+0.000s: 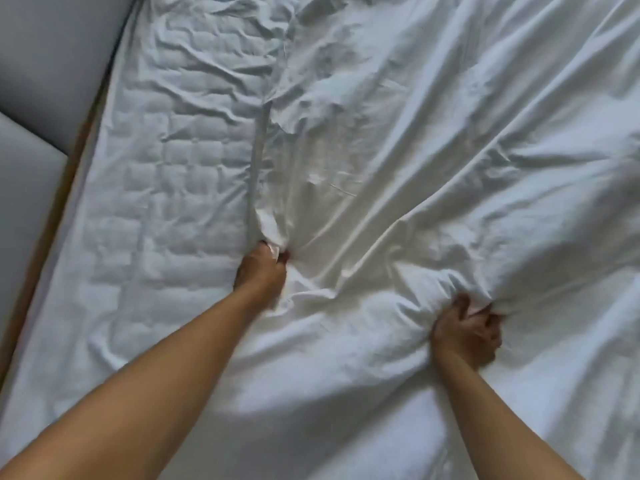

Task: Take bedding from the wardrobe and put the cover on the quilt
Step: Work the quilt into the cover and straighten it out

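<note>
Clutches the white cover (415, 140), spread mid-bed, in both fists: left hand (263, 271) on its bunched left edge beside the quilted layer (166, 174), right hand (465, 332) on a thick fold, near right. Best to pull evenly, keeping that edge taut.

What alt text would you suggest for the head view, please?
A person's left hand and right hand each grip bunched white cover. A quilted white layer lies to its left, beside grey padded panels.
</note>
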`<state>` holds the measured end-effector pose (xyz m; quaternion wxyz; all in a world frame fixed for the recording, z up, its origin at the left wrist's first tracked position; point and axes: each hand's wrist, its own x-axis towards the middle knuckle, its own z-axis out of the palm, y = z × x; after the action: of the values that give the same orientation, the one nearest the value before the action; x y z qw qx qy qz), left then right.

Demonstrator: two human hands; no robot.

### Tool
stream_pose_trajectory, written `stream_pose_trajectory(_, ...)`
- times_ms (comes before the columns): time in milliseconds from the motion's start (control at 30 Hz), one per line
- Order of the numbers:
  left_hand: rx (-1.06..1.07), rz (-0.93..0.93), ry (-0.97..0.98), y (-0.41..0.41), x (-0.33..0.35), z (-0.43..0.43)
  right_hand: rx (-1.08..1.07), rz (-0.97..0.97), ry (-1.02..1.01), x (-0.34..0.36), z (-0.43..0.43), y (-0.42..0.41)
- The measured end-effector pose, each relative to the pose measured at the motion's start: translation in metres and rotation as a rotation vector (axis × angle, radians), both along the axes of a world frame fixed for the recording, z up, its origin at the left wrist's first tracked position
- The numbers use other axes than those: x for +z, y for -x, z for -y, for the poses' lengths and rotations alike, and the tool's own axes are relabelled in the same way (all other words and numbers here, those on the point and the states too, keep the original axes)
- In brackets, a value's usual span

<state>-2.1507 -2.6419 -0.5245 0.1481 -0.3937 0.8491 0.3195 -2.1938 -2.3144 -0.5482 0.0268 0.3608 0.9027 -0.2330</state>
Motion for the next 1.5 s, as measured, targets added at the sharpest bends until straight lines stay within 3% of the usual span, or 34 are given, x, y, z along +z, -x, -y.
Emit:
stream_pose_trajectory(67,-0.005,-0.080,0.157,-0.003,0.014,0.046,0.200,0.145,-0.003,-0.003,-0.014,0.004)
stream_pose_trajectory(167,0.146,-0.149,0.375,0.005,0.032,0.114,0.429,0.302,-0.177,-0.012,-0.044,-0.003)
stream_pose_trajectory(267,0.382,-0.036,0.258,0.033,0.026,0.083,0.329,0.369,-0.242,-0.016,-0.063,-0.017)
stream_pose_trajectory(333,0.443,0.019,0.285,0.043,0.028,0.025,0.340,0.352,-0.123,-0.016,-0.071,-0.018)
stream_pose_trajectory(367,0.354,-0.073,0.348,0.045,0.030,-0.008,0.371,0.343,-0.024,-0.014,-0.074,-0.014)
stream_pose_trajectory(433,-0.104,-0.302,0.351,0.036,0.027,-0.087,0.473,0.394,0.077,-0.004,-0.082,-0.007)
stream_pose_trajectory(467,-0.399,-0.273,0.330,0.024,0.021,-0.126,0.544,0.423,0.048,0.004,-0.089,-0.003)
stream_pose_trajectory(533,-0.738,0.049,0.274,-0.005,0.003,-0.178,0.677,0.482,-0.067,0.022,-0.114,-0.002)
stream_pose_trajectory(567,-0.746,0.212,0.251,-0.016,-0.007,-0.183,0.706,0.524,-0.112,0.031,-0.129,-0.007)
stream_pose_trajectory(633,-0.627,0.358,0.226,-0.022,-0.013,-0.173,0.756,0.636,-0.157,0.043,-0.152,-0.029)
stream_pose_trajectory(700,-0.535,0.407,0.248,-0.010,-0.006,-0.177,0.868,0.634,-0.025,0.052,-0.166,-0.046)
stream_pose_trajectory(733,-0.525,0.378,0.234,-0.002,-0.001,-0.197,0.917,0.530,0.074,0.057,-0.172,-0.051)
stream_pose_trajectory(767,-0.557,0.296,0.176,0.005,0.004,-0.228,0.916,0.298,0.097,0.064,-0.180,-0.048)
stream_pose_trajectory(800,-0.635,0.197,0.087,0.007,0.008,-0.268,0.857,0.034,-0.018,0.067,-0.197,-0.041)
stream_pose_trajectory(833,-0.746,0.144,-0.018,0.002,0.010,-0.311,0.724,-0.135,-0.200,0.070,-0.222,-0.030)
stream_pose_trajectory(867,-0.849,0.163,-0.103,-0.009,0.010,-0.351,0.533,-0.171,-0.337,0.071,-0.254,-0.021)
stream_pose_trajectory(933,-0.922,0.299,-0.115,-0.025,0.005,-0.400,0.192,0.135,-0.252,0.070,-0.324,-0.013)
stream_pose_trajectory(1000,-0.903,0.384,0.024,-0.031,0.001,-0.429,0.095,0.379,-0.112,0.059,-0.385,-0.020)
stream_pose_trajectory(1067,-0.858,0.490,0.075,-0.031,-0.001,-0.407,0.200,0.373,0.023,0.039,-0.384,-0.029)
stream_pose_trajectory(1167,-0.754,0.560,0.006,-0.003,0.017,-0.445,0.254,0.351,0.083,0.041,-0.419,-0.046)
stream_pose_trajectory(1233,-0.687,0.331,0.044,0.018,0.035,-0.496,0.264,0.420,0.059,0.053,-0.442,-0.057)
stream_pose_trajectory(1300,-0.771,0.104,-0.007,0.027,0.043,-0.546,0.286,0.519,0.057,0.062,-0.458,-0.070)
stream_pose_trajectory(1367,-0.895,0.213,-0.186,0.017,0.038,-0.585,0.368,0.632,0.107,0.075,-0.468,-0.068)
stream_pose_trajectory(1433,-0.984,0.401,-0.150,0.000,0.024,-0.603,0.479,0.703,0.206,0.090,-0.483,-0.044)
stream_pose_trajectory(1500,-0.977,0.489,-0.110,0.003,0.015,-0.611,0.457,0.558,0.246,0.104,-0.510,-0.010)
